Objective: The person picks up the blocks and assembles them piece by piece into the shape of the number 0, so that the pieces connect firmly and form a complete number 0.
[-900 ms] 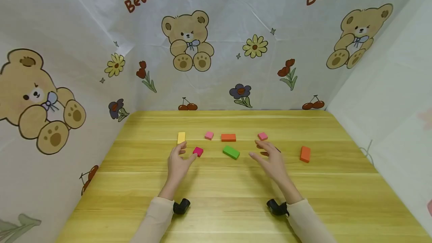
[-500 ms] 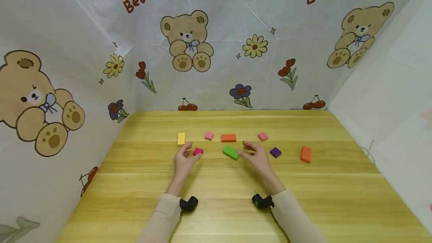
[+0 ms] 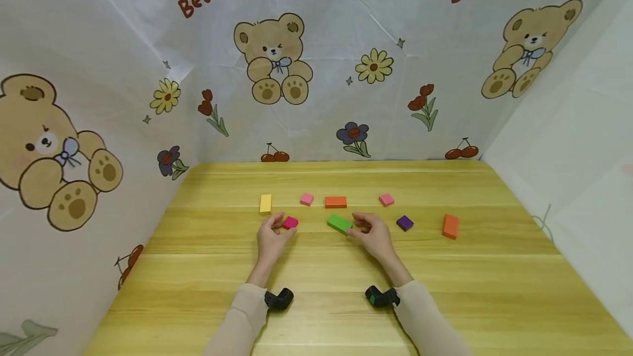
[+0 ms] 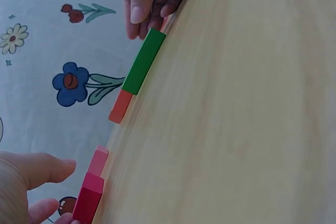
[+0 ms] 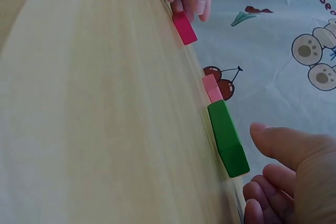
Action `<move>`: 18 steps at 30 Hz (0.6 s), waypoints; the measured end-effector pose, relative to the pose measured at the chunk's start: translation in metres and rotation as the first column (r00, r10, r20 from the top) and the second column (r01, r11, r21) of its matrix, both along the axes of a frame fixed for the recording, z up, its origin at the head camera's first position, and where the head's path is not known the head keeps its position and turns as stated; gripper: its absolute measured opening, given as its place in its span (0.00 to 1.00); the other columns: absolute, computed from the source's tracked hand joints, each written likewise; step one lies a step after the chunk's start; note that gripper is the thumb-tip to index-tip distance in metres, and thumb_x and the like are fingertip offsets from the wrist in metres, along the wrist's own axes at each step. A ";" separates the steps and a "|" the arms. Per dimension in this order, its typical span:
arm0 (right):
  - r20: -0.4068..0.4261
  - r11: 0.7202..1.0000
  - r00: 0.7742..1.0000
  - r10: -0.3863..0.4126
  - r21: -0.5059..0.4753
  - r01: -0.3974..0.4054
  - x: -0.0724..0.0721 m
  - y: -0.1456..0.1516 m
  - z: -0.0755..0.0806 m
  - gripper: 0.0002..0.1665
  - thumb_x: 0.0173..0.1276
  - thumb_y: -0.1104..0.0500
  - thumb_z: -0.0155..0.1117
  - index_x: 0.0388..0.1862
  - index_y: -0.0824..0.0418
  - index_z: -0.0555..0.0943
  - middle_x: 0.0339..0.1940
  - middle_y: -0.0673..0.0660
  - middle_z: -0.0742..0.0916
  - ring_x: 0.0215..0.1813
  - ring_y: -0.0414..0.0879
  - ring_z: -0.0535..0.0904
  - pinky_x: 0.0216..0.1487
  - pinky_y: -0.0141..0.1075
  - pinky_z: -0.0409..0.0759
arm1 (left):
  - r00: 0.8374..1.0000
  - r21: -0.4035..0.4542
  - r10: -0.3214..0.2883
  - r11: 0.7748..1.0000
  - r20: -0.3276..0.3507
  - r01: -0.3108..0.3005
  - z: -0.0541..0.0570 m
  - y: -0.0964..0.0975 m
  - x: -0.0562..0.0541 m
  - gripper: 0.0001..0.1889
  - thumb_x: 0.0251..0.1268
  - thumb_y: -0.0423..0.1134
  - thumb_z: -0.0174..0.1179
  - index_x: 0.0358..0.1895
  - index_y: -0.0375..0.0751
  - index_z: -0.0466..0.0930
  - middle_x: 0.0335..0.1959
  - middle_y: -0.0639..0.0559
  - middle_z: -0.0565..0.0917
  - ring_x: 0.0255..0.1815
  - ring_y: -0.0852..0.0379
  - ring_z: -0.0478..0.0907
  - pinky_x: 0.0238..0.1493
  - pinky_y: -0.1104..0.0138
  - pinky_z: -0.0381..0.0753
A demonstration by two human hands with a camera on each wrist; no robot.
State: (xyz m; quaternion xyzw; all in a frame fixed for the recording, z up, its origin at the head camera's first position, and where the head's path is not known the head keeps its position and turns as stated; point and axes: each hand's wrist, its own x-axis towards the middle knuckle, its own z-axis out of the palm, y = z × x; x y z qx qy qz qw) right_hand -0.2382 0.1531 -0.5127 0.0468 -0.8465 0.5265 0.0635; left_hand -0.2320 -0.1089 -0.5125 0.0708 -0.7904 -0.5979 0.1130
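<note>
My left hand (image 3: 270,239) is at the magenta block (image 3: 290,223), its thumb on the near side and fingers on the far left side. In the left wrist view the thumb stands apart from that block; whether a fingertip touches it, I cannot tell. Beside the right end of a green block (image 3: 339,224) is my right hand (image 3: 374,236), thumb and fingers spread around that end. The right wrist view shows a gap between the thumb and the green block (image 5: 227,139). Both blocks lie flat on the wooden table (image 3: 326,273).
Behind lie a yellow block (image 3: 265,204), a pink block (image 3: 306,199), an orange-red block (image 3: 335,202) and another pink block (image 3: 386,200). To the right are a purple block (image 3: 405,223) and an orange block (image 3: 450,226). A bear-print cloth (image 3: 316,120) hangs behind the table.
My right hand has moved left from in front of the purple block to the green block's end, uncovering the purple one. The left hand has shifted slightly right to the magenta block.
</note>
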 end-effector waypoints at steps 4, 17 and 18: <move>-0.022 1.000 1.000 0.008 0.029 -0.008 0.000 -0.001 -0.001 0.27 0.56 0.63 0.76 0.55 0.67 0.81 0.51 0.63 0.85 0.53 0.55 0.82 0.54 0.46 0.81 | 0.999 -0.065 0.035 0.997 -0.006 -0.036 -0.002 0.002 -0.002 0.23 0.51 0.31 0.73 0.53 0.32 0.80 0.50 0.39 0.82 0.49 0.45 0.78 0.53 0.54 0.79; -0.112 0.988 0.993 0.038 0.150 -0.021 0.002 -0.004 -0.005 0.25 0.53 0.64 0.77 0.52 0.66 0.84 0.44 0.60 0.86 0.46 0.51 0.82 0.48 0.42 0.81 | 0.994 -0.186 0.081 0.978 -0.069 -0.092 -0.005 0.008 -0.001 0.16 0.50 0.29 0.72 0.45 0.31 0.84 0.41 0.41 0.82 0.43 0.47 0.78 0.47 0.58 0.79; -0.117 0.987 0.993 0.035 0.161 -0.016 0.002 -0.005 -0.005 0.24 0.53 0.64 0.77 0.51 0.66 0.84 0.44 0.59 0.86 0.46 0.51 0.82 0.47 0.41 0.81 | 0.994 -0.190 0.082 0.977 -0.070 -0.094 -0.005 0.009 -0.001 0.16 0.50 0.30 0.72 0.45 0.31 0.84 0.41 0.41 0.82 0.42 0.47 0.78 0.47 0.58 0.79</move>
